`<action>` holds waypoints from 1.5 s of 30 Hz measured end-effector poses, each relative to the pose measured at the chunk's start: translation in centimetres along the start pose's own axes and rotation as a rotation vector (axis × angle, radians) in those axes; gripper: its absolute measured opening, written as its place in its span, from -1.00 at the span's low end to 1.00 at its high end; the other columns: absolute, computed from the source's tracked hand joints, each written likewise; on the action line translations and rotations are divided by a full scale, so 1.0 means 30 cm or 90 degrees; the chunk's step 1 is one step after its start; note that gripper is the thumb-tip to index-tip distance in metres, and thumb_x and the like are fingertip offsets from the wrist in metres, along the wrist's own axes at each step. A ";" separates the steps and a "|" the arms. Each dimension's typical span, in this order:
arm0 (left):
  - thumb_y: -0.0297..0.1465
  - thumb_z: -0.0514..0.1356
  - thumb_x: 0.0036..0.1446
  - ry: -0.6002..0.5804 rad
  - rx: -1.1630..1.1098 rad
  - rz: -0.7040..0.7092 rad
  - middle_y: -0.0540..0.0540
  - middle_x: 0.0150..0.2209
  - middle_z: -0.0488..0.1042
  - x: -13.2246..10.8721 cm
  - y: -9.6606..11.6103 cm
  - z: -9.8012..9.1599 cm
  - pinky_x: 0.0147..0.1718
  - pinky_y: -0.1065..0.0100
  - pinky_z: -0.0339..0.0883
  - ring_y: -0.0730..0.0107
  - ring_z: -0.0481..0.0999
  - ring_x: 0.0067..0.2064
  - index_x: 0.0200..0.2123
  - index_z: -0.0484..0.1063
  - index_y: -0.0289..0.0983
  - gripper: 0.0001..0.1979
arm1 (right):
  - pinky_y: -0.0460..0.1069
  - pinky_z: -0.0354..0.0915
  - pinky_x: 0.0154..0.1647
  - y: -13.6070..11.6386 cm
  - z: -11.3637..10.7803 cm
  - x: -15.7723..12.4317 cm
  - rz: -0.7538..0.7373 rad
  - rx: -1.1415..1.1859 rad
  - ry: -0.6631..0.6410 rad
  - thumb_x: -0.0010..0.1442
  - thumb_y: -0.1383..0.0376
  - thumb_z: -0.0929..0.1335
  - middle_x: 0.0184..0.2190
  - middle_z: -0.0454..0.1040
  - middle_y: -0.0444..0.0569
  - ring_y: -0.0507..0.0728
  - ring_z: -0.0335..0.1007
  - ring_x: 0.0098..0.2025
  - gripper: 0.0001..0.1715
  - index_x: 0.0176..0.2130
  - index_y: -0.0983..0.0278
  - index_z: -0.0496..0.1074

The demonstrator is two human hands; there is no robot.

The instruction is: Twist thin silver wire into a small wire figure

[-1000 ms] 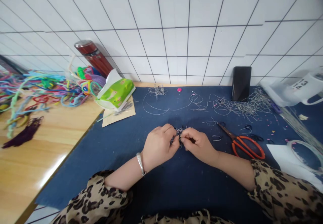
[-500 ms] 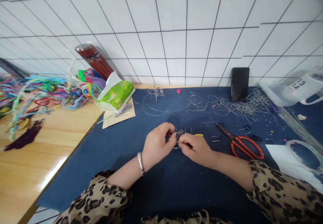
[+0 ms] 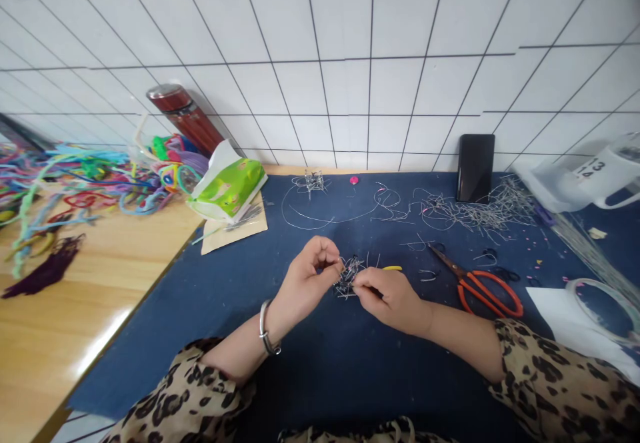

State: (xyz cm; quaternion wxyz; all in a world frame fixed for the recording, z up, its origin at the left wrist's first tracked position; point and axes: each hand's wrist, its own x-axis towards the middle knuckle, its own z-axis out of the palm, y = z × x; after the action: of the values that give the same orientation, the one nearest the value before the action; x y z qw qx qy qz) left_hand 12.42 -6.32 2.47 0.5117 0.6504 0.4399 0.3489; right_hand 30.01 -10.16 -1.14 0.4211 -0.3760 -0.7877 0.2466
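Note:
A small tangled wire piece (image 3: 349,275) sits between my two hands, over the dark blue mat (image 3: 210,310). My left hand (image 3: 313,280), with a silver bangle at its wrist, pinches the piece's left side between thumb and fingertips. From the right, my right hand (image 3: 387,296) has its fingers closed on the lower right edge of the same piece. Its fingertips partly hide the wire ends. Just behind my right hand lies a yellow item (image 3: 393,268), partly covered.
Orange-handled scissors (image 3: 487,290) lie right of my right hand. Loose wires (image 3: 490,210) and a black phone (image 3: 476,166) are at the back right. Left are a tissue pack (image 3: 230,186), a red flask (image 3: 185,120) and colourful cords (image 3: 100,170). A white mug (image 3: 607,173) stands far right.
My left hand has shifted slightly left and its wrist has turned, so more of the wire piece shows between the hands. My right hand has barely moved.

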 end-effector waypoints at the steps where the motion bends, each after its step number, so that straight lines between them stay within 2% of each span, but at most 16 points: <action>1: -0.53 0.11 0.05 -0.005 0.005 -0.002 0.05 -0.45 0.33 -0.001 0.000 -0.002 -0.42 0.47 0.22 0.56 0.31 -0.44 -0.29 0.24 -0.27 -0.86 | -0.15 0.20 -0.39 0.000 0.000 -0.001 -0.003 -0.004 -0.001 0.11 0.49 0.23 -0.51 0.36 -0.16 -0.05 0.24 -0.49 -0.85 -0.37 0.28 0.31; 8: -0.51 0.10 0.05 -0.037 0.072 0.016 0.01 -0.42 0.35 -0.004 -0.004 -0.012 -0.38 0.44 0.23 0.52 0.33 -0.39 -0.31 0.33 -0.30 -0.91 | -0.11 0.23 -0.35 -0.006 0.000 0.005 -0.036 -0.026 0.009 0.14 0.47 0.21 -0.51 0.37 -0.12 -0.01 0.27 -0.46 -0.85 -0.37 0.27 0.30; 13: -0.48 0.09 0.09 -0.037 0.042 0.012 0.03 -0.46 0.31 -0.007 -0.004 -0.015 -0.44 0.46 0.20 0.54 0.29 -0.44 -0.33 0.28 -0.29 -0.95 | -0.09 0.24 -0.35 -0.008 -0.003 0.007 -0.035 -0.021 0.001 0.15 0.48 0.20 -0.51 0.37 -0.12 0.00 0.26 -0.45 -0.83 -0.36 0.26 0.30; 20: -0.51 0.08 0.10 -0.069 -0.001 -0.011 0.03 -0.48 0.34 -0.001 -0.003 -0.027 -0.41 0.44 0.23 0.53 0.33 -0.43 -0.34 0.26 -0.30 -0.97 | -0.10 0.23 -0.35 -0.007 -0.004 0.008 -0.028 -0.022 -0.003 0.13 0.49 0.20 -0.52 0.36 -0.13 -0.01 0.25 -0.46 -0.82 -0.38 0.27 0.31; 29: -0.46 0.11 0.13 -0.097 -0.045 0.023 0.02 -0.44 0.35 0.001 -0.009 -0.037 -0.38 0.43 0.24 0.53 0.35 -0.40 -0.29 0.23 -0.28 -0.93 | -0.09 0.25 -0.32 -0.003 0.002 0.007 -0.005 -0.016 -0.004 0.15 0.47 0.20 -0.48 0.40 -0.10 0.00 0.30 -0.42 -0.83 -0.38 0.27 0.31; 36: -0.43 0.09 0.16 -0.180 -0.097 -0.055 -0.07 -0.37 0.46 0.008 -0.016 -0.048 -0.28 0.35 0.29 0.46 0.43 -0.33 -0.22 0.24 -0.29 -0.89 | -0.11 0.20 -0.37 -0.003 0.002 0.007 0.005 -0.018 -0.008 0.11 0.50 0.21 -0.52 0.36 -0.14 -0.02 0.25 -0.47 -0.83 -0.40 0.26 0.29; 45: -0.45 0.18 0.06 -0.210 -0.221 -0.118 -0.11 -0.32 0.50 0.022 -0.037 -0.054 -0.33 0.38 0.27 0.44 0.44 -0.31 -0.27 0.32 -0.29 -0.87 | -0.12 0.17 -0.40 -0.003 -0.003 0.006 0.008 -0.016 -0.021 0.08 0.51 0.20 -0.55 0.30 -0.17 -0.03 0.19 -0.50 -0.82 -0.44 0.26 0.26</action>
State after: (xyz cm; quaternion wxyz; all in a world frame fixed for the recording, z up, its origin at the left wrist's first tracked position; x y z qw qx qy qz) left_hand 10.97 -5.02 1.77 0.7101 0.5579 0.3421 0.2598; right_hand 29.99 -10.07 -0.96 0.4018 -0.3821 -0.7952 0.2453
